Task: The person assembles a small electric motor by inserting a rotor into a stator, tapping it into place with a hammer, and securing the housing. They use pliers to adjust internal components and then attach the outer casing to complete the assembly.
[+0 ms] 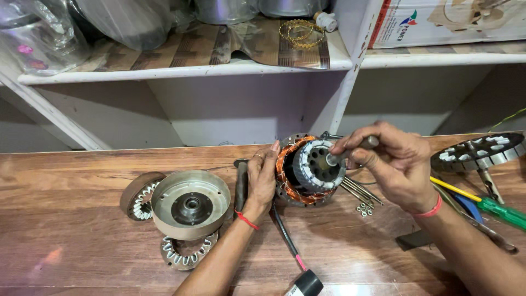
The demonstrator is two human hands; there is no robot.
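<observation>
A fan motor stator (307, 170) with copper windings and a grey toothed core stands tilted on its edge on the wooden bench (82, 241). My left hand (262, 178) grips its left rim and steadies it. My right hand (392, 164) holds a metal rod-shaped tool (350, 151) whose tip rests on the shaft at the core's centre. A black cable (287, 238) runs from the motor toward me and ends in a black part (307, 285).
A round metal motor cover (190, 204) lies left of my left hand, over two laminated rings (137, 197) (183, 255). Long bolts and nuts (361, 197) lie by the motor. A green-handled screwdriver (501, 211) and a slotted rotor disc (478, 153) sit right. Shelves stand behind.
</observation>
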